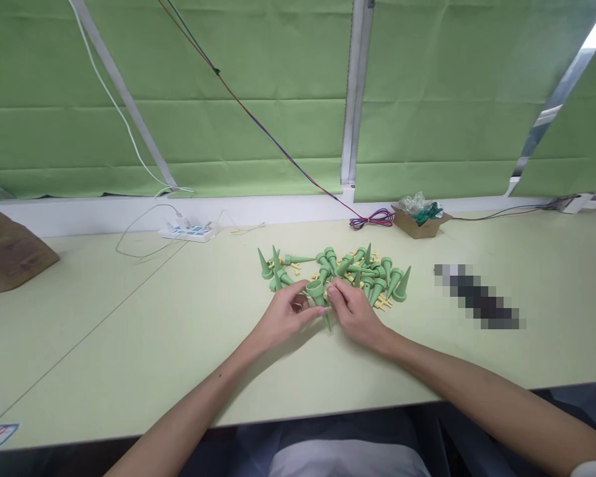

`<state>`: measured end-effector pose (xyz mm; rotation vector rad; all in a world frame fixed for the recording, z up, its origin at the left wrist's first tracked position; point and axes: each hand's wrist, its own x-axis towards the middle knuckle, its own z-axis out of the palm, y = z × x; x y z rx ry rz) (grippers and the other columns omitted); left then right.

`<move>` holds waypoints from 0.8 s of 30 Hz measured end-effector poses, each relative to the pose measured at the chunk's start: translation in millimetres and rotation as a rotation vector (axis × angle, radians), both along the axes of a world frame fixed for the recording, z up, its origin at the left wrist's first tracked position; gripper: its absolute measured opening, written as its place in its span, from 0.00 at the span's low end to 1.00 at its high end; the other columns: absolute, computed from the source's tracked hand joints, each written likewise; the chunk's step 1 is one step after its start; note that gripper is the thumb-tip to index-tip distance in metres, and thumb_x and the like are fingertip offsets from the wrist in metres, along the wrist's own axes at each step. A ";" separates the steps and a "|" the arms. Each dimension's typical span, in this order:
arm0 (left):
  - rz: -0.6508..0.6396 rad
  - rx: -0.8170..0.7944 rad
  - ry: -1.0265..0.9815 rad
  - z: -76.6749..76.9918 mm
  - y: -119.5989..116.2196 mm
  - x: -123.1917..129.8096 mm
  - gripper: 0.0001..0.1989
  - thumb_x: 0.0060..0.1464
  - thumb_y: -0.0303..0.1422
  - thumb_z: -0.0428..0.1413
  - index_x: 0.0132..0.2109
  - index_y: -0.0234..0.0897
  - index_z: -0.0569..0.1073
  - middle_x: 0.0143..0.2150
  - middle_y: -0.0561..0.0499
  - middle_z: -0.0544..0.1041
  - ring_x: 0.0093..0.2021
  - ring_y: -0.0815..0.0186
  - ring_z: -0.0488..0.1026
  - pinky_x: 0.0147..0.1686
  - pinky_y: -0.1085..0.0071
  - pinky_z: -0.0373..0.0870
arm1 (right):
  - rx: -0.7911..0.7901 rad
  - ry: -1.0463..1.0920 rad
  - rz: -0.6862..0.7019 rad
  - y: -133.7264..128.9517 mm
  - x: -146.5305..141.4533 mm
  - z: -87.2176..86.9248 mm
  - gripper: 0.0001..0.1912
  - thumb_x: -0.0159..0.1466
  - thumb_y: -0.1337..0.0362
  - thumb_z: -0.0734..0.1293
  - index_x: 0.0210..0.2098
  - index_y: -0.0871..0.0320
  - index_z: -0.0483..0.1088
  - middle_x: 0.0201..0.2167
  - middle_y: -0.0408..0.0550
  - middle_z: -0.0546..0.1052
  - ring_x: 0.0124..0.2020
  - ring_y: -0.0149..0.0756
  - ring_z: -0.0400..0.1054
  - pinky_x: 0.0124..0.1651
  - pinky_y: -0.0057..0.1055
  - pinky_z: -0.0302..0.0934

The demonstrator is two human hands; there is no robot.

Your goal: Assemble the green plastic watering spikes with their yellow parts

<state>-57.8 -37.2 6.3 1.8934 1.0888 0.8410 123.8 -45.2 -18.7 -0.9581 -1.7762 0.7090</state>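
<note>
My left hand (287,314) is closed around a green plastic watering spike (317,291). Its wide threaded mouth faces up and its pointed tip slants down toward the tabletop. At the spike's right side, my right hand (350,307) is pinched, thumb against fingers. Whatever sits between those fingertips is too small to make out, though a bit of pale yellow shows there. Just beyond both hands lies a loose pile of similar green spikes (370,271), some upright on their caps and others on their sides. Small yellow plastic pieces (383,302) are scattered among them.
A small cardboard box (420,228) with clear and green plastic wrap stands at the back, beside coiled red and blue wire (372,219). Toward the back left are a white power strip (189,231) and a brown cardboard piece (12,252). A blurred dark object (479,298) lies right.
</note>
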 end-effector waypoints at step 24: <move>0.039 0.564 0.026 -1.3 -3.6 1.6 0.09 0.57 0.26 0.53 0.44 0.38 0.76 0.42 0.49 0.67 0.23 0.78 0.62 0.24 0.76 0.65 | -0.062 0.098 0.046 -2.7 -3.6 1.0 0.20 0.73 0.54 0.53 0.26 0.54 0.50 0.20 0.38 0.55 0.21 0.30 0.51 0.25 0.30 0.48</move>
